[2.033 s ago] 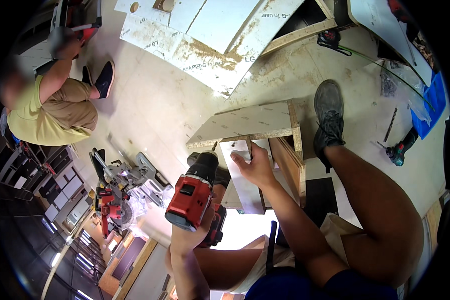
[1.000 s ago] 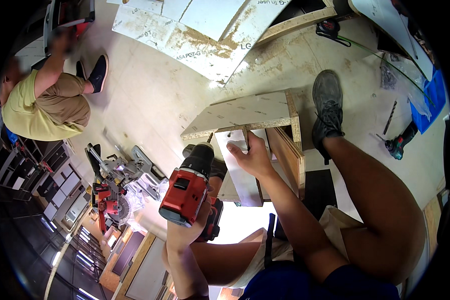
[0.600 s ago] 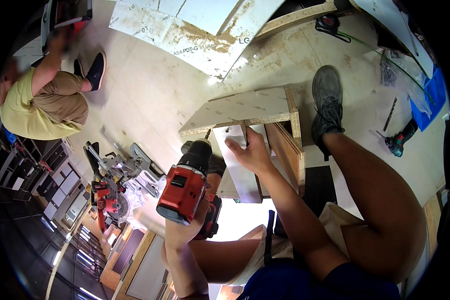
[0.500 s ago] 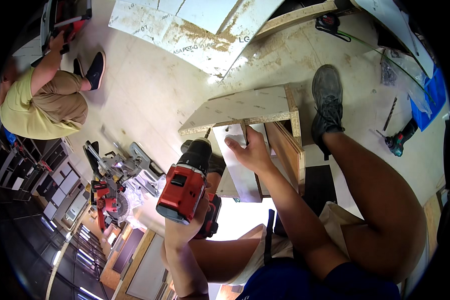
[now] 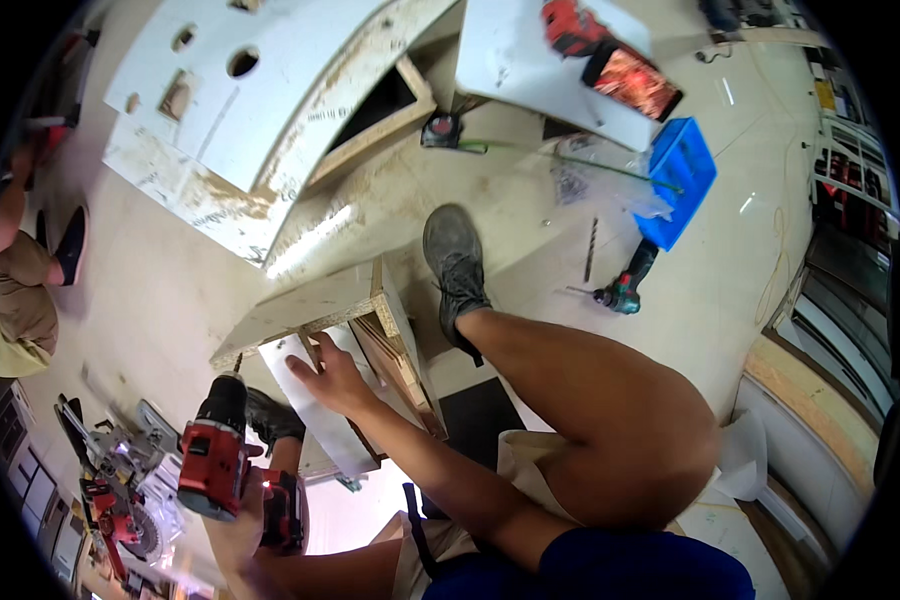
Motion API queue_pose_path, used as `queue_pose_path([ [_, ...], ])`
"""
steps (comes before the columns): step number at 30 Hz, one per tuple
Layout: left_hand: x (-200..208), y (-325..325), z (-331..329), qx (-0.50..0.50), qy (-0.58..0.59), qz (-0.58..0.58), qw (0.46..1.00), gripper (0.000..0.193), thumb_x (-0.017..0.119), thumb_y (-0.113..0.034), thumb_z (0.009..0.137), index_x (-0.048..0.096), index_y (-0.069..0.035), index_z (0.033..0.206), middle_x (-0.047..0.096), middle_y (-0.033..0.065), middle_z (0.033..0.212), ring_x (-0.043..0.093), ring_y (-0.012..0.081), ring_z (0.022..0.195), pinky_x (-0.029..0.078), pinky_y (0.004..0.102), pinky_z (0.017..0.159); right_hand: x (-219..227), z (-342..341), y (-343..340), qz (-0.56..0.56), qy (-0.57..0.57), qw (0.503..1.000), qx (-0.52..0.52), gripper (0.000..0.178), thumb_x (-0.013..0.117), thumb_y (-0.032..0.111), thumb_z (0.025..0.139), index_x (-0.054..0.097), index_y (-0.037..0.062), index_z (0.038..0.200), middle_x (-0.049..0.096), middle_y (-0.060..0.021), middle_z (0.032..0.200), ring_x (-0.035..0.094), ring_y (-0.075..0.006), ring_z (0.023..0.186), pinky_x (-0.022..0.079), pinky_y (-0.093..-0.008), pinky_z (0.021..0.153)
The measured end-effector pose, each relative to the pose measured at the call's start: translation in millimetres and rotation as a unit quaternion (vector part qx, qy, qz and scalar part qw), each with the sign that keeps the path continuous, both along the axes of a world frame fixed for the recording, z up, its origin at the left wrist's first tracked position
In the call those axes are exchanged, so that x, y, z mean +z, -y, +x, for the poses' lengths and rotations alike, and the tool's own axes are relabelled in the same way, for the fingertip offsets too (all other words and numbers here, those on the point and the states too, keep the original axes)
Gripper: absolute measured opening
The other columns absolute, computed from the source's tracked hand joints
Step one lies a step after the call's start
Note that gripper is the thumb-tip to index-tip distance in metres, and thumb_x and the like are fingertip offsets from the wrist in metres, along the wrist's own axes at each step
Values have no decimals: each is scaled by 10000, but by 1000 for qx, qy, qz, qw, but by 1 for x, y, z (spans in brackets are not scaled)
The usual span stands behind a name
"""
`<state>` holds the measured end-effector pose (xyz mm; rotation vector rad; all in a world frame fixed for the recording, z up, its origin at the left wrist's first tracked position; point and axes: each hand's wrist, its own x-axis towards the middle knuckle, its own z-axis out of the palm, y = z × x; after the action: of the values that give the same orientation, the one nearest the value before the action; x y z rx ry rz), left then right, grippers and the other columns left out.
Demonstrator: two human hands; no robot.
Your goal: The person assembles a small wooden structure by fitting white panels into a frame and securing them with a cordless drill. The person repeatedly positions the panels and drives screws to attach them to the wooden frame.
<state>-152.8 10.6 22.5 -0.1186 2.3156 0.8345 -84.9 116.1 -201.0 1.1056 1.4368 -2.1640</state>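
Observation:
In my left hand [image 5: 242,515] is a red and black cordless drill [image 5: 213,450], its fingers wrapped round the handle. The thin bit points away from me, its tip close to the near edge of an open particle-board box [image 5: 305,297]; whether it touches cannot be told. My right hand [image 5: 338,378] grips the upper end of a white panel [image 5: 325,425] set in the box, thumb on its face and the other fingers partly hidden behind the edge. Thin brown boards [image 5: 395,360] stand inside the box, right of this hand.
Near my shoe [image 5: 455,255] lie a second drill [image 5: 622,292], a loose drill bit [image 5: 592,248] and a blue bin [image 5: 685,180]. Farther off are a tape measure [image 5: 440,130], a large dusty white panel [image 5: 185,180] and a phone [image 5: 632,82]. A mitre saw [image 5: 120,510] stands left; another person crouches beyond.
My view has swung to the right, so the box, drill and both hands sit farther left and lower in the picture. Both grips look the same.

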Motion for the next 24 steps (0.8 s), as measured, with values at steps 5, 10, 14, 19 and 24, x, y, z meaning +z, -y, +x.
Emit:
queue_pose_path([
  [5, 41, -10, -1, -12, -20, 74, 997, 334, 598, 46, 873, 604, -5, 1202, 680, 63, 982, 647, 134, 762, 530, 274, 670, 42, 39, 14, 272, 10, 961, 53, 792, 656, 409, 921, 361, -100, 1452, 599, -344, 1267, 612, -437, 1177, 479, -458, 1014],
  [10, 46, 21, 29, -59, -183, 153, 969, 284, 690, -104, 836, 656, -18, 1105, 686, 70, 996, 654, 172, 848, 546, 342, 759, 165, 78, -8, 118, -257, 944, 174, 799, 778, 224, 851, 361, 6, 1496, 549, -141, 1413, 517, -275, 1322, 430, -412, 1090],
  [14, 94, -23, 57, -46, -123, 329, 935, 578, 735, -73, 708, 546, -14, 1251, 646, 99, 1005, 637, 188, 903, 542, 349, 812, 252, 80, -41, -24, -379, 917, 126, 897, 871, 156, 767, 343, 61, 1486, 542, -117, 1374, 559, -237, 1251, 461, -430, 1061],
  [19, 143, -5, 89, -118, 75, 491, 860, 822, 657, -80, 784, 272, 14, 1504, 519, 234, 1333, 589, 313, 1196, 497, 371, 983, 275, 94, -66, -49, -319, 944, 72, 714, 758, -20, 783, 459, 45, 1427, 636, -112, 1232, 634, -219, 1125, 531, -376, 955],
  [24, 146, 46, 99, -155, -282, 327, 889, 600, 639, -72, 843, 486, -7, 1419, 617, 230, 1296, 672, 291, 1055, 565, 387, 875, 261, 106, -102, 5, -370, 916, 156, 741, 706, 138, 704, 498, -23, 1397, 658, -61, 929, 620, -127, 802, 505, -277, 731],
])
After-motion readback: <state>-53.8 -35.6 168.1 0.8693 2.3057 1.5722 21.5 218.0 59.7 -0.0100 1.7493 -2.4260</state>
